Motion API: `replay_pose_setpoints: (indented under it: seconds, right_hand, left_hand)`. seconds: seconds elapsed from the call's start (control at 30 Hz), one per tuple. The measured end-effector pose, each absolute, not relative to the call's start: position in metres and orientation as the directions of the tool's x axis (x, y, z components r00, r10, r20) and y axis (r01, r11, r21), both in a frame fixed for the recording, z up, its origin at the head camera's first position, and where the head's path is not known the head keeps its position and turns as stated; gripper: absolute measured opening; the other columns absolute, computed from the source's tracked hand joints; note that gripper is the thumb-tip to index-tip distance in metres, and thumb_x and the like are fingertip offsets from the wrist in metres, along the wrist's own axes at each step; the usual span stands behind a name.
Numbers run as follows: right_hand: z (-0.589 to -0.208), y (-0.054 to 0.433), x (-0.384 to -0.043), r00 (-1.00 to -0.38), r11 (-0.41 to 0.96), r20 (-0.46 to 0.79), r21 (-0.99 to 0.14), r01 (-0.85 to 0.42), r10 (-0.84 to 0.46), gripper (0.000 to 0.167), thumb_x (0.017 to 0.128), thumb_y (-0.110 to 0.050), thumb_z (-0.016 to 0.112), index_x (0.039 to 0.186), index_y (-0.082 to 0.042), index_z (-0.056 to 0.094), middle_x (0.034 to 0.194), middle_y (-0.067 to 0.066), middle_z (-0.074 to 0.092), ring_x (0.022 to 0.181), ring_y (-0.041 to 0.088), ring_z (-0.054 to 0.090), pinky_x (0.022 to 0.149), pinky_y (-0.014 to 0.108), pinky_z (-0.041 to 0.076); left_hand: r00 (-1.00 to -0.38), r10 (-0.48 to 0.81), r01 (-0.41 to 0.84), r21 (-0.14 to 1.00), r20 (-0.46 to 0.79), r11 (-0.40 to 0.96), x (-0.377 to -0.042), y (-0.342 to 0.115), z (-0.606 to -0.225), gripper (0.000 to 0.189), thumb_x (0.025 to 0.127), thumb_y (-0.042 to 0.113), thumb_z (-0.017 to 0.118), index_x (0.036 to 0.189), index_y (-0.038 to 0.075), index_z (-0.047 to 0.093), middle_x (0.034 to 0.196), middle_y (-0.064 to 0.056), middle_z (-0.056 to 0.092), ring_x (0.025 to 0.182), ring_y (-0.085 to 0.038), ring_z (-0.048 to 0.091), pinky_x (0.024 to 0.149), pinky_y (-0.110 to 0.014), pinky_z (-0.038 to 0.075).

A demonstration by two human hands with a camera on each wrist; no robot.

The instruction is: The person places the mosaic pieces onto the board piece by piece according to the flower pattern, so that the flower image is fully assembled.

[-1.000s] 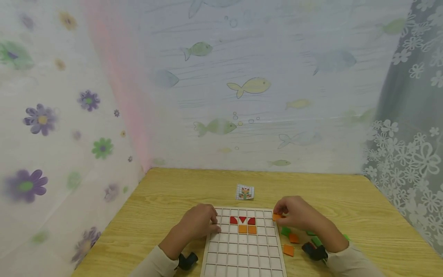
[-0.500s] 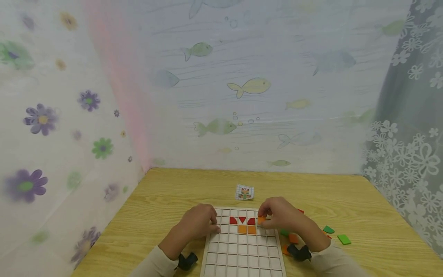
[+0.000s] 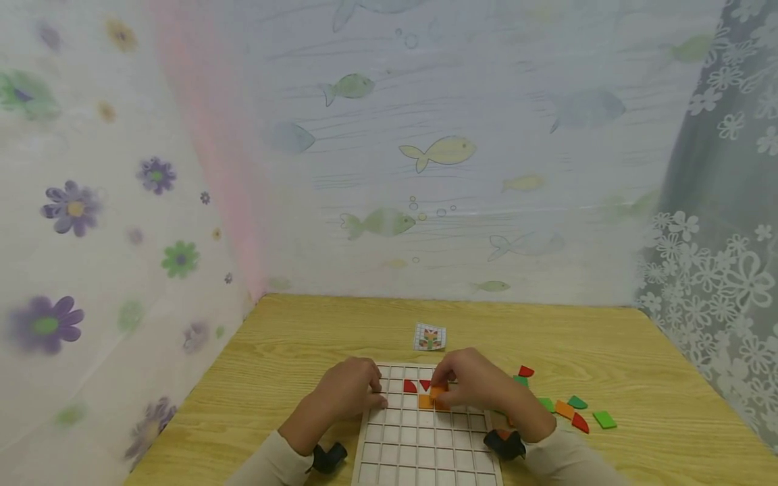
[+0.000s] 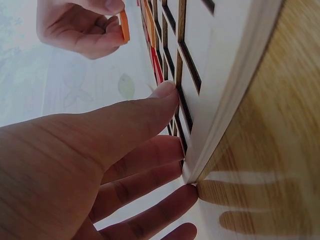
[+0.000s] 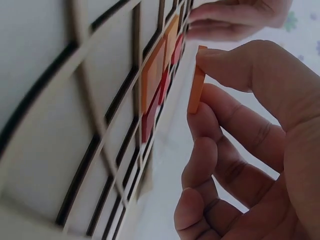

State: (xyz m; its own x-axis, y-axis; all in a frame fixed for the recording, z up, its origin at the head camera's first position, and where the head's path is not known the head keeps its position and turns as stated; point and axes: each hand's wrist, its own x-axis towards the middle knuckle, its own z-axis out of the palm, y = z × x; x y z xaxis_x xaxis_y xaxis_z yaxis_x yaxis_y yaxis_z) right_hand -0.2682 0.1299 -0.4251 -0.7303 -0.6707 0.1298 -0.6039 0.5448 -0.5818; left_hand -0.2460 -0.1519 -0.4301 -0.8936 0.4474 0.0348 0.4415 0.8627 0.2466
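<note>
Pinched between my right hand's [image 3: 480,386] thumb and fingers is an orange square tile [image 5: 196,85]. It is held apart from the face of the gridded wooden board [image 3: 419,459]. Below it on the board lie an orange tile [image 3: 425,402] and another mostly covered by the held one. A red quarter-round tile [image 3: 410,386] and a red triangle [image 3: 425,385] sit in the row behind. My left hand [image 3: 348,390] rests at the board's left edge. Its thumb touches the grid, and its fairly straight fingers touch the rim in the left wrist view.
Several loose tiles lie right of the board, among them a red quarter-round [image 3: 580,423], a green square [image 3: 604,419] and an orange piece [image 3: 564,409]. A small printed pattern card [image 3: 430,337] lies behind the board. Patterned curtains [image 3: 450,256] hang around the table [image 3: 304,331].
My right hand has carried the orange tile leftward from the board's right edge to above the placed tiles. More loose tiles show on the right. The left hand has stayed put.
</note>
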Motion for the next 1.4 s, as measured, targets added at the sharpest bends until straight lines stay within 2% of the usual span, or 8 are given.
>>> replay_pose_setpoints:
  seconds: [0.23,0.6,0.77,1.1,1.4]
  right_hand:
    - [-0.425,0.11,-0.268,-0.725,0.524,0.101,-0.624,-0.579,-0.681,0.015,0.084,-0.013,0.085,0.099,-0.013,0.082,0.097,-0.004,0.077,0.083,0.005,0.069,0.073,0.022,0.056]
    - [-0.429,0.092,-0.268,-0.686,0.523,0.138,-0.546,-0.655,-0.715,0.011,0.082,-0.013,0.087,0.092,-0.013,0.082,0.089,-0.005,0.076,0.077,0.003,0.066,0.07,0.021,0.054]
    - [-0.429,0.086,-0.267,-0.694,0.536,0.129,-0.541,-0.648,-0.708,0.013,0.08,-0.014,0.09,0.088,-0.014,0.08,0.082,-0.007,0.074,0.072,0.001,0.062,0.067,0.021,0.052]
    - [-0.432,0.08,-0.267,-0.722,0.57,0.114,-0.535,-0.624,-0.683,0.017,0.079,-0.017,0.091,0.092,-0.014,0.08,0.084,-0.008,0.074,0.073,0.001,0.061,0.067,0.021,0.052]
    - [-0.431,0.079,-0.266,-0.731,0.595,0.102,-0.512,-0.62,-0.674,0.016,0.08,-0.018,0.091,0.09,-0.017,0.08,0.082,-0.01,0.073,0.069,-0.003,0.057,0.065,0.021,0.05]
  left_hand:
    - [-0.892,0.451,0.445,0.252,0.035,0.86,-0.246,-0.153,-0.429,0.019,0.084,0.039,0.087,0.073,0.024,0.08,0.114,0.004,0.076,0.105,-0.02,0.072,0.069,-0.03,0.057]
    - [-0.885,0.464,0.46,0.237,0.043,0.856,-0.248,-0.152,-0.43,0.019,0.084,0.04,0.087,0.075,0.025,0.082,0.111,0.006,0.075,0.1,-0.017,0.071,0.066,-0.027,0.056]
    - [-0.884,0.466,0.462,0.236,0.045,0.855,-0.248,-0.153,-0.43,0.018,0.084,0.04,0.087,0.075,0.025,0.082,0.111,0.006,0.076,0.101,-0.018,0.072,0.065,-0.027,0.055]
    - [-0.885,0.462,0.461,0.235,0.054,0.856,-0.25,-0.155,-0.434,0.021,0.082,0.041,0.088,0.07,0.027,0.079,0.11,0.007,0.076,0.1,-0.018,0.072,0.062,-0.026,0.053]
    - [-0.882,0.467,0.469,0.226,0.065,0.854,-0.246,-0.154,-0.431,0.018,0.083,0.039,0.088,0.077,0.024,0.082,0.111,0.007,0.074,0.1,-0.019,0.07,0.067,-0.029,0.057]
